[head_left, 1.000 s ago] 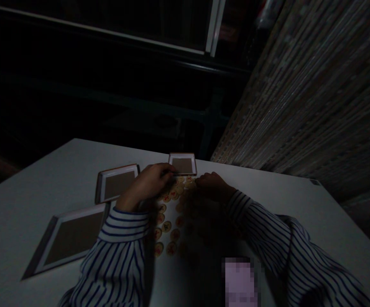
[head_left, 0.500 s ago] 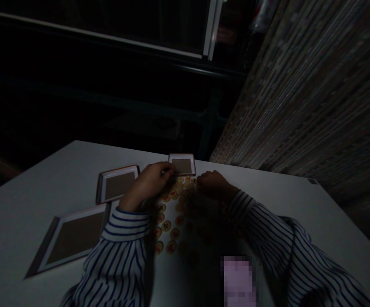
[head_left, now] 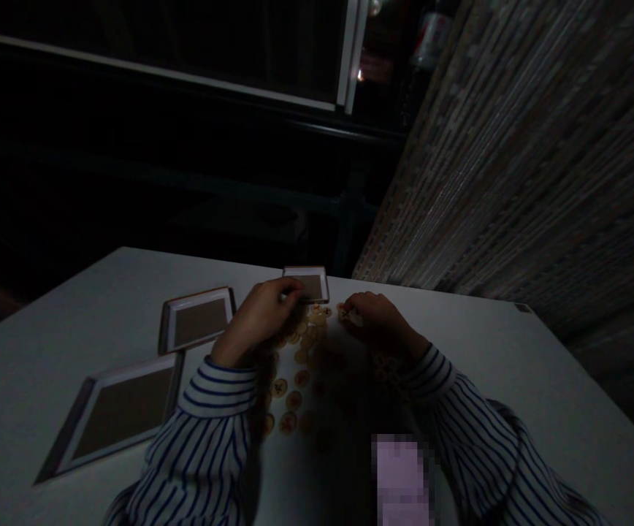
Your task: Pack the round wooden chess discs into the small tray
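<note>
Round wooden xiangqi pieces (head_left: 279,387), marked in red and black, lie on the white table between my forearms. They sit in loose rows close to me and in a crowded cluster farther off. My left hand (head_left: 265,310) is over the cluster's left edge, thumb and forefinger brought together just in front of a small shallow box (head_left: 317,274). What those fingers hold, if anything, is hidden. At the cluster's far right, my right hand (head_left: 377,319) has curled fingers on a xiangqi piece (head_left: 356,318), with another beside it. Shadow darkens the pieces under my right arm.
Two larger open box parts, a middle-sized one (head_left: 199,321) and a big one (head_left: 125,413), lie left of my left arm. More pieces (head_left: 388,369) are by my right wrist. A bead-like curtain (head_left: 486,161) hangs beyond the table's right side.
My right hand has shifted and turned slightly, uncovering pieces at its fingertips and by its wrist. The left hand stays near the small box, its fingertips slightly farther right. The view has tilted a little.
</note>
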{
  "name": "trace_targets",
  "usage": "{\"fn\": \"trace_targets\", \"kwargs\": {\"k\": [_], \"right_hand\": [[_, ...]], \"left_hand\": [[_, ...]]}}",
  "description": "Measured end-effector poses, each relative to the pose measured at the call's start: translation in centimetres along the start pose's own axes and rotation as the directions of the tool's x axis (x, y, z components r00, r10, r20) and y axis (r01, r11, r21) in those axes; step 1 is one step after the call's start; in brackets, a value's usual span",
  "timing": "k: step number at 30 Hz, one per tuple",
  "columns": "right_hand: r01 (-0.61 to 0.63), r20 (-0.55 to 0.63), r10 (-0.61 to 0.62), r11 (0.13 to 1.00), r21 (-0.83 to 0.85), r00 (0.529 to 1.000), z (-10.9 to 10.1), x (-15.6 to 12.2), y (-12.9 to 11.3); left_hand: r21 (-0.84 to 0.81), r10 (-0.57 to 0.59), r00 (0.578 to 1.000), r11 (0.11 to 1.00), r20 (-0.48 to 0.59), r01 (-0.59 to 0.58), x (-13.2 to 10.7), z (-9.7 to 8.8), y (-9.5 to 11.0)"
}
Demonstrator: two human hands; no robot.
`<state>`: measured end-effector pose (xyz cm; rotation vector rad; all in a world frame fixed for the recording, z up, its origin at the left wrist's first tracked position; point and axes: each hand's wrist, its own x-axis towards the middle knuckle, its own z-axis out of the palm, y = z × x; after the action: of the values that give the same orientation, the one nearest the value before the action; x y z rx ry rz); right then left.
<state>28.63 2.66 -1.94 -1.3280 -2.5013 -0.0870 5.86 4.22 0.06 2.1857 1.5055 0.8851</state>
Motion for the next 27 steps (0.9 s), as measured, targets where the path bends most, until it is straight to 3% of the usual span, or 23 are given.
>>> {"fn": "trace_targets", "kwargs": {"k": [8, 15, 27], "right_hand": [[-0.035, -0.156, 0.055, 0.991, 0.13, 0.986, -1.2, -2.5, -0.7], [-0.107, -0.199, 0.149, 0.972, 0.208, 0.969, -2.7, -4.5, -0.6], [-0.093, -0.214, 0.121, 0.987, 0.133, 0.969, -4.1, -6.9, 0.0]], "left_hand": [[-0.002, 0.034, 0.999, 0.999, 0.005, -0.034, -0.4, -0.1, 1.7], [-0.028, 0.06, 0.996, 0.998, 0.064, -0.059, -0.8, 0.2, 3.5], [-0.27, 0.137, 0.968, 0.96, 0.212, -0.077, -1.6, 4.3, 6.8]]}}
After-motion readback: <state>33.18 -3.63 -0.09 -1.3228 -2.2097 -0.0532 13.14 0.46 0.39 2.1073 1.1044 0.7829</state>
